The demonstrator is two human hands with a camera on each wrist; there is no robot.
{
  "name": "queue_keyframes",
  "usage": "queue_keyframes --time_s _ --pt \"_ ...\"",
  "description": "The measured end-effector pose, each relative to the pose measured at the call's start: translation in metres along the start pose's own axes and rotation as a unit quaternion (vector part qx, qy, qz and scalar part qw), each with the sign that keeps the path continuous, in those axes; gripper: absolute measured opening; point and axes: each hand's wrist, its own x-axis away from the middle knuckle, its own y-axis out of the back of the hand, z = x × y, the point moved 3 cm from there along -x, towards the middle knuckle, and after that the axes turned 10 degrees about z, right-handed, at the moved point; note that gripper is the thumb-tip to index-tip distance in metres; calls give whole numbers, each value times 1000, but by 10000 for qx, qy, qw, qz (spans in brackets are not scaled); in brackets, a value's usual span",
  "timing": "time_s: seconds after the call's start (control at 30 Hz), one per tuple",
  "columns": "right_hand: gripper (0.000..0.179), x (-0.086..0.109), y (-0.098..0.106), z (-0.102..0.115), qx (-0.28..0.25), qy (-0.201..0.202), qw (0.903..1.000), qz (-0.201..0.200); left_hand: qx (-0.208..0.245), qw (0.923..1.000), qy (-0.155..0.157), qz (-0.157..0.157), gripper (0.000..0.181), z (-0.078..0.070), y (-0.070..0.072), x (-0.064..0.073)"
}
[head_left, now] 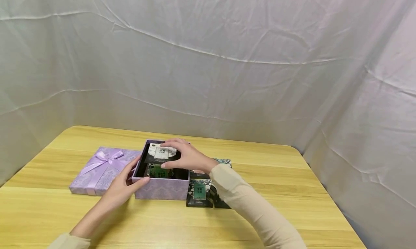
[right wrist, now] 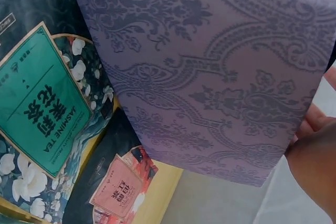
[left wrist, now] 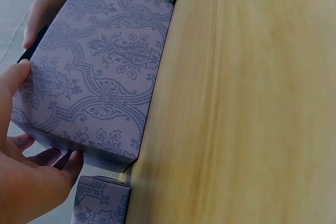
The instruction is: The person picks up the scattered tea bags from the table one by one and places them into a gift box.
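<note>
A purple damask-patterned box stands without its lid in the head view. My left hand grips its left side, thumb on the near rim and fingers along the wall. Over the opening, my right hand pinches a black-and-white tea packet between thumb and fingers. A packet with a green label lies in the box, nearer me. In the right wrist view, the box's outer wall hides most of the right hand's fingers.
Left of the box lies its purple lid with a ribbon bow. To the right are several tea packets, among them a green-labelled jasmine tea packet and a pink-labelled packet. All rest on a wooden table, with grey cloth behind.
</note>
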Motion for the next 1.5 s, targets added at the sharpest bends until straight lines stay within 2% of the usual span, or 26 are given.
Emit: queue_keyframes --time_s 0.2,0.53,0.73,0.87,1.33,1.5 --pt "66 -1 -3 -3 37 5 10000 80 -27 10000 -34 -16 79 0 0 -1" --pt "67 -5 -7 -1 987 -169 9945 297 -55 10000 -18 8 79 1 2 -1" --pt "68 -9 -13 4 2045 -178 9786 119 -77 10000 5 35 79 2 2 0" --pt "69 -11 -16 8 2476 -231 9686 87 -40 10000 -12 10 79 2 3 0" --pt "67 -13 -19 8 2825 -197 9588 227 88 9999 -52 -19 78 3 3 0" --pt "62 -12 -19 6 2688 -187 9627 246 80 9999 -57 -47 78 2 2 0"
